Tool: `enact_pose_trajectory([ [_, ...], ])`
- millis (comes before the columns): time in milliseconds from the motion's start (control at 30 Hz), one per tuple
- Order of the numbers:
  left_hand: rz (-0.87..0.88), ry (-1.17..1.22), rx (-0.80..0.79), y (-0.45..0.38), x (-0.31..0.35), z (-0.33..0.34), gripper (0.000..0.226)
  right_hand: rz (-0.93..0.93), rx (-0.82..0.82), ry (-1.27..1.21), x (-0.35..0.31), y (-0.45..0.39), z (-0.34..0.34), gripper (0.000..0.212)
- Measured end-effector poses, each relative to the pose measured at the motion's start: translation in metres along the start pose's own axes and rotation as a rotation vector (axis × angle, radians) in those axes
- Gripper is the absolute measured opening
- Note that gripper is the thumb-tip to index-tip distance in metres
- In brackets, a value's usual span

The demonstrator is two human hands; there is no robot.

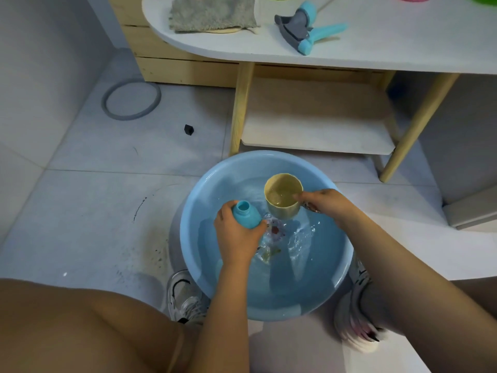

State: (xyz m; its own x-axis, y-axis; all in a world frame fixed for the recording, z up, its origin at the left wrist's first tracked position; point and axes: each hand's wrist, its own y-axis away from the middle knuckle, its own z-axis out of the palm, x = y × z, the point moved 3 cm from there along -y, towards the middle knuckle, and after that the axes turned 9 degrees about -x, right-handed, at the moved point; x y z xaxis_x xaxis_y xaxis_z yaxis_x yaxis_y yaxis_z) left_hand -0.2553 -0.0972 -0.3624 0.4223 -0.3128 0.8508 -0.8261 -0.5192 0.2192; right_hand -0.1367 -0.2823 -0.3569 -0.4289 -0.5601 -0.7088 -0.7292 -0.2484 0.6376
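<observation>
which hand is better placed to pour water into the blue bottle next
Right. The right hand grips the yellow cup, which already holds water, close beside the open mouth of the blue bottle. The left hand holds that bottle over the basin, so it likely just steadies it.

Glossy smooth plastic basin [333,278], matt plastic bottle [247,215] and cup [282,210], nubby cloth towel [212,13], pale wooden table legs [242,109].

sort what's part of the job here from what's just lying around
In hand: blue bottle in the left hand, yellow cup in the right hand, blue basin of water.
Lying about: grey cloth, trigger sprayer head, grey ring, black object.
</observation>
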Motion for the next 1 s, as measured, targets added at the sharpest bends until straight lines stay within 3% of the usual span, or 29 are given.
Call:
enact_pose_trajectory([
  [233, 0.023, -0.007, -0.032, 0.002, 0.007, 0.009, 0.066, -0.242, 0.076, 0.1, -0.042, 0.022, 0.003, 0.055],
  [533, 0.025, -0.022, -0.056, -0.001, 0.013, 0.009, 0.064, -0.54, 0.244, 0.406, -0.073, 0.043, 0.011, 0.055],
  [1000, 0.014, -0.032, -0.07, 0.0, 0.017, 0.01, 0.068, -0.722, 0.371, 0.573, -0.077, 0.046, 0.015, 0.047],
])
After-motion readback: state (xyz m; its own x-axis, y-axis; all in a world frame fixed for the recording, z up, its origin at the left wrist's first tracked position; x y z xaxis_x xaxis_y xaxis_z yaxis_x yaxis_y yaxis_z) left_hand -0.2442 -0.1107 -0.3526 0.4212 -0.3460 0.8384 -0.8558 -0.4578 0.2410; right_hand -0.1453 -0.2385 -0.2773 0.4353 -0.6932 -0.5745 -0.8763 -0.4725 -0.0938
